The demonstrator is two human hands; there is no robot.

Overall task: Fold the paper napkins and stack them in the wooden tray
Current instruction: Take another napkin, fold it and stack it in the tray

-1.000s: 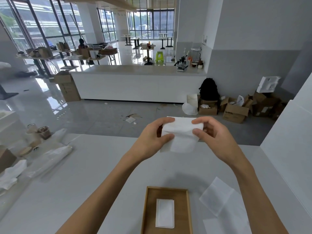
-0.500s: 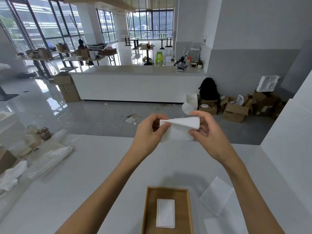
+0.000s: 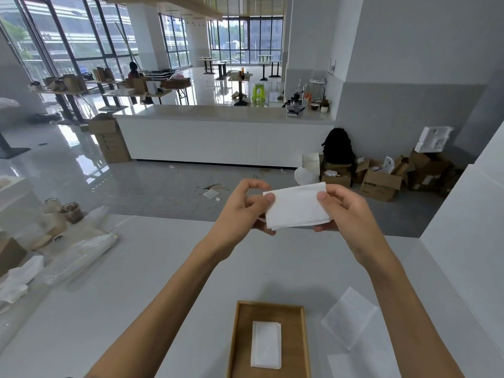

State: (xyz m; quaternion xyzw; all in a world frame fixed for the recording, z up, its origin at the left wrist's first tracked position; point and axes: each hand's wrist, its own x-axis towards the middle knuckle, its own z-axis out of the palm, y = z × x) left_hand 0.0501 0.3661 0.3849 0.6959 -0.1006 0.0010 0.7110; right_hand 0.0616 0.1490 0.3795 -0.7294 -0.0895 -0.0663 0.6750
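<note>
A white paper napkin [image 3: 296, 207], folded into a flat rectangle, is held up in the air above the far part of the white table [image 3: 152, 282]. My left hand [image 3: 240, 211] pinches its left edge and my right hand [image 3: 343, 211] pinches its right edge. Near the table's front edge lies the wooden tray [image 3: 241, 347] with a folded napkin [image 3: 266, 345] resting flat in its middle. Unfolded napkins [image 3: 350, 324] lie loose on the table just right of the tray, partly under my right forearm.
At the table's left end are clear plastic wrapping [image 3: 81, 255], crumpled white paper [image 3: 19, 276] and some cups [image 3: 71, 212]. A white wall panel [image 3: 469, 255] borders the table on the right. Beyond the far edge is open floor, a long white counter and cardboard boxes.
The napkin has been folded over from a taller sheet into a flatter, wider rectangle, and both hands have shifted to grip its two ends.
</note>
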